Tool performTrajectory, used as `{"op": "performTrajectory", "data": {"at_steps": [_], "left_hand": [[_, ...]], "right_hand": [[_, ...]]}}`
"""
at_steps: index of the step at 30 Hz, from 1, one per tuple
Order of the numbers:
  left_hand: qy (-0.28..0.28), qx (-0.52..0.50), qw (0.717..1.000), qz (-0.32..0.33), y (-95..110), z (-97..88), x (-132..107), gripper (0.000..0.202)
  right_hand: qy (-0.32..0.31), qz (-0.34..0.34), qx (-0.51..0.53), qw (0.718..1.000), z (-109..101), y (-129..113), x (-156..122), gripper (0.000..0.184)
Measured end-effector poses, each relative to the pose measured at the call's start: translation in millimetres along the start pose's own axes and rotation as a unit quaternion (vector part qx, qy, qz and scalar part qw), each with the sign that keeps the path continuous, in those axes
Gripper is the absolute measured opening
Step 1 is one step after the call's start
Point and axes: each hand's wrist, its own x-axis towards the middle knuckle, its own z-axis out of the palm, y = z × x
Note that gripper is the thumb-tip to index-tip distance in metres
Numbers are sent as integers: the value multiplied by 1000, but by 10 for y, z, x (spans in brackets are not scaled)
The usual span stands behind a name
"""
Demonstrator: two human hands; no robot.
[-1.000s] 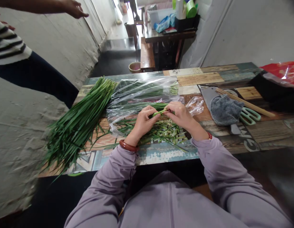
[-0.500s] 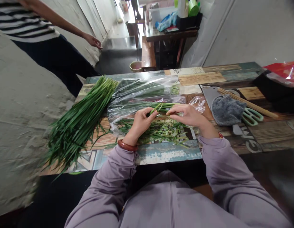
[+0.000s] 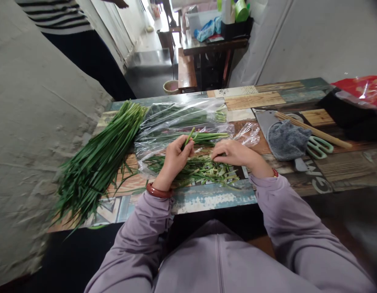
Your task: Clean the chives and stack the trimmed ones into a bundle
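My left hand [image 3: 175,156] is closed round a thin green chive stalk [image 3: 190,136] whose tip points up and away from me. My right hand [image 3: 230,154] hovers low over a heap of chive trimmings [image 3: 203,171] with its fingers pinched together; what they pinch is too small to make out. Both hands work over a clear plastic bag [image 3: 179,122] holding more chives. A large bundle of long chives [image 3: 99,156] lies to the left on the patterned table [image 3: 206,197].
A cleaver under a grey cloth [image 3: 286,139], green-handled scissors [image 3: 320,147] and a wooden stick [image 3: 313,131] lie at the right. A red bag [image 3: 360,89] sits at the far right. A person in a striped top [image 3: 58,16] stands at the upper left.
My hands have come apart: the left keeps the stalk and tilts it upward, the right has dropped toward the trimmings. The person at the left has moved further back.
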Motion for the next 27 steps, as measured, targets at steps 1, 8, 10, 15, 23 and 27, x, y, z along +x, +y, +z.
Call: {"op": "performTrajectory", "data": {"at_steps": [1, 8, 10, 15, 23, 27], "left_hand": [[6, 16, 1000, 7, -2, -3, -1, 23], [-22, 98, 995, 27, -30, 32, 2, 21], [-44, 104, 993, 35, -26, 40, -4, 20], [-88, 102, 989, 54, -2, 50, -14, 20], [-46, 112, 988, 95, -29, 73, -24, 16], [-32, 150, 978, 138, -37, 88, -37, 12]], "right_hand": [[-10, -14, 15, 1000, -26, -3, -13, 13], [221, 31, 41, 974, -107, -159, 43, 16], [259, 27, 0, 966, -74, -162, 69, 13], [232, -5, -97, 968, 66, -118, 109, 10], [303, 68, 83, 947, 193, -171, 206, 17], [318, 159, 278, 892, 282, -206, 271, 17]]}}
